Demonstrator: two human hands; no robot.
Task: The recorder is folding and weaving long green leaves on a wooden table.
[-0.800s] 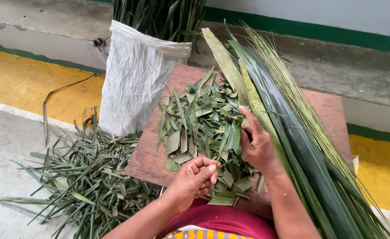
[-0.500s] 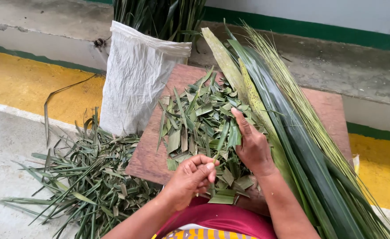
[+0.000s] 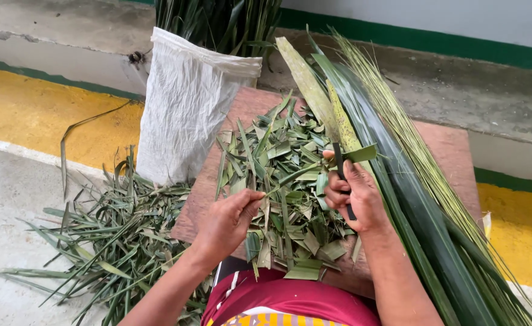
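Head view showed the left hand (image 3: 226, 220) pinching one end of a narrow green leaf strip (image 3: 290, 176), while the right hand (image 3: 353, 196) was closed around a dark-handled knife (image 3: 343, 181) at its other end. Both hovered over cut green leaf pieces (image 3: 278, 181) heaped on the reddish-brown wooden surface (image 3: 453, 151), beside long palm fronds (image 3: 411, 181) and a white woven sack (image 3: 187, 108).

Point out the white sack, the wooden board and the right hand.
white sack (image 3: 184, 115), head view, middle of its front.
wooden board (image 3: 453, 151), head view, bare far right corner.
right hand (image 3: 353, 196), head view, back of the hand.
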